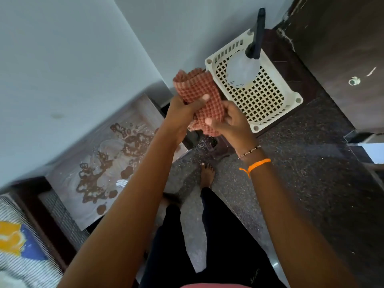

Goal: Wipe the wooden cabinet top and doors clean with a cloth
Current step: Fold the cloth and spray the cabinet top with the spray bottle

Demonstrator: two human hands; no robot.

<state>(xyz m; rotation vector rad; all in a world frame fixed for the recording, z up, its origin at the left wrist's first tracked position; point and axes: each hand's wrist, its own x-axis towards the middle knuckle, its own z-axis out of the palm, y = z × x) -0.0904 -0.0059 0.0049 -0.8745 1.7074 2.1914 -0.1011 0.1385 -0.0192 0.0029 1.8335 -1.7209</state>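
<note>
Up top, basket: cream perforated plastic basket [270, 100] holding a clear spray bottle [243, 69] with dark nozzle.
Hands: left hand [182, 109] and right hand [230, 121] both clenched around the red checked cloth [199, 94].

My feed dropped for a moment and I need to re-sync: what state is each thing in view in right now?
Red-and-white checked cloth: bunched, held up in both hands, clear of any surface.
Left hand: closed on the cloth.
Right hand: closed on the cloth's lower end.
Pale cabinet top: dirty, covered in brown spill, not yet wiped.
White perforated plastic basket: upright, holding a clear spray bottle.
</note>
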